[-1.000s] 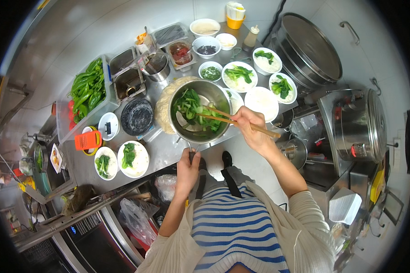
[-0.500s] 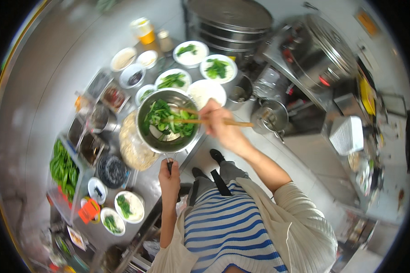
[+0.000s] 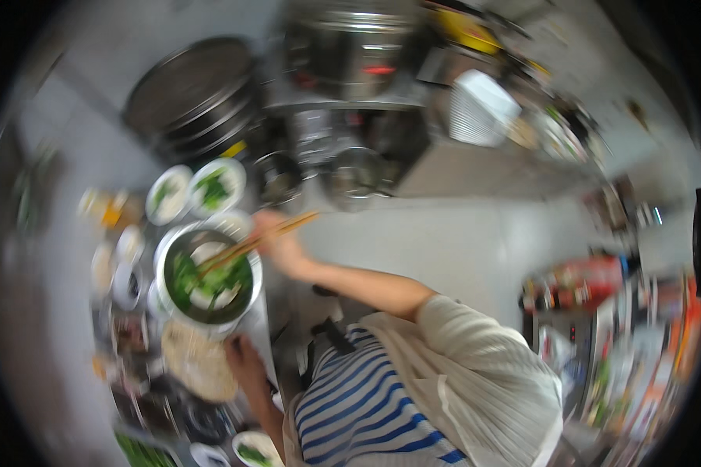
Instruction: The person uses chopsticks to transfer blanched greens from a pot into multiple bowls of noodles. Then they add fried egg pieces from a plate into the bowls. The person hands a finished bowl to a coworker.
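A metal pot (image 3: 258, 282) of leafy greens (image 3: 232, 279) sits over the left-hand counter, with pale pieces among the leaves. My left hand (image 3: 245, 359) is closed at the pot's near side, where its handle is; motion smears the fingers. My right hand (image 3: 279, 241) grips a pair of wooden chopsticks (image 3: 234, 252), their tips down in the greens. Just beyond the pot stand a white bowl with greens (image 3: 220, 187) and a second such bowl (image 3: 168, 194). A pale bowl (image 3: 234, 224) is partly hidden behind the pot. Next to my left hand lies a bag of pale noodles (image 3: 199, 362).
A steamer stack (image 3: 199, 93) and a big steel pot (image 3: 358, 54) stand at the back. Two smaller pots, one a steel pot (image 3: 354, 175), sit below. Small bowls and a yellow-banded bottle (image 3: 105, 208) line the left; red bottles (image 3: 584, 284) are at far right.
The view has swung right, so the counter now appears farther left and turned. The chopsticks have tilted, tips lower left in the greens. Both hands stay with the pot and chopsticks.
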A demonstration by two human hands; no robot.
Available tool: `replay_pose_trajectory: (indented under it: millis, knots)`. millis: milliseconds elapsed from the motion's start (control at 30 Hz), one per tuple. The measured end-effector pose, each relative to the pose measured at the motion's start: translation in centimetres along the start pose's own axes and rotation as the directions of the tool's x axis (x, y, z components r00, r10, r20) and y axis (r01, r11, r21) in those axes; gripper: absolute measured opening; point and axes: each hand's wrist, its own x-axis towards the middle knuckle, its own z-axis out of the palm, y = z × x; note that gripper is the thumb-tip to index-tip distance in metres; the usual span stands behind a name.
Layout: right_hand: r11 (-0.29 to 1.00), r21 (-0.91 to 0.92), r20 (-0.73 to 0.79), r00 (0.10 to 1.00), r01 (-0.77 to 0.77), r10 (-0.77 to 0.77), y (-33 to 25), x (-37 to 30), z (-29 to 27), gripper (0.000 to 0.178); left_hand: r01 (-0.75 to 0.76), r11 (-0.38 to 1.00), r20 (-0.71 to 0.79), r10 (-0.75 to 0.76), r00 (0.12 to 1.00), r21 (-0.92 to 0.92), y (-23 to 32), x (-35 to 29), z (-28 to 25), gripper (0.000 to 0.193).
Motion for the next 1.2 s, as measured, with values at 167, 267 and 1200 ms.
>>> replay_pose_trajectory:
  millis: [167, 267, 1200]
  knots:
    - [0.989, -0.059, -0.080, 0.988, -0.138, 0.133, -0.5, 1.5, -1.6, 0.047, -0.068, 0.970, -0.032, 0.062, 0.998, -0.233, 0.7, -1.0, -0.6, 0.012]
    - [0.957, 0.120, -0.007, 0.963, -0.265, 0.268, -1.2, 2.7, -1.6, 0.046, -0.052, 0.957, -0.075, 0.032, 0.997, -0.286, 2.1, -1.9, -0.5, 0.011]
    - [0.767, 0.280, 0.344, 0.806, -0.578, 0.482, -1.7, 5.5, 5.4, 0.047, 0.135, 0.815, -0.142, -0.257, 0.956, -0.564, -0.3, -5.7, -1.5, 0.014]
